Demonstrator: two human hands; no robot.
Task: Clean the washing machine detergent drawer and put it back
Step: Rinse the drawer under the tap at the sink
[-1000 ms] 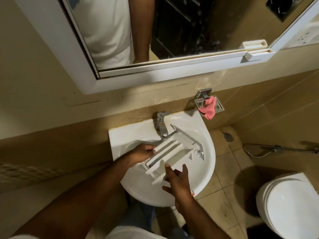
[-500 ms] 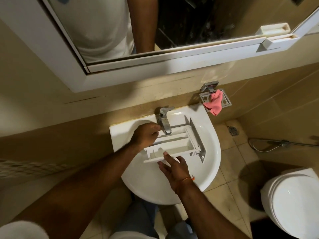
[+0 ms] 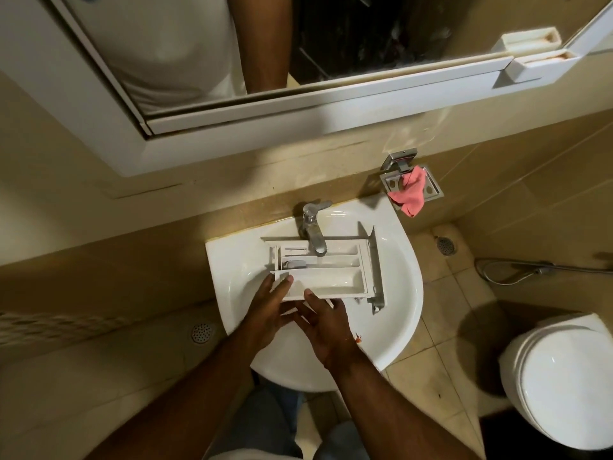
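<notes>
Your left hand (image 3: 269, 305) lies nearly flat, fingers straight, tips on the near left corner of the drawer (image 3: 326, 272). That white, ribbed plastic drawer sits at frame centre in the glossy rounded sink (image 3: 409, 295), under the chrome tap (image 3: 311, 231). Your right hand (image 3: 324, 323), fingers spread, touches its near edge. A crumpled pink cloth (image 3: 412, 191) hangs upper right.

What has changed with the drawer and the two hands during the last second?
The detergent drawer turned from a slanted pose to lie level across the sink, under the tap. The left hand left the drawer's end by the tap and came to its near left corner, touching it with straight fingers. The right hand stayed at the near edge. The pink cloth did not move.
</notes>
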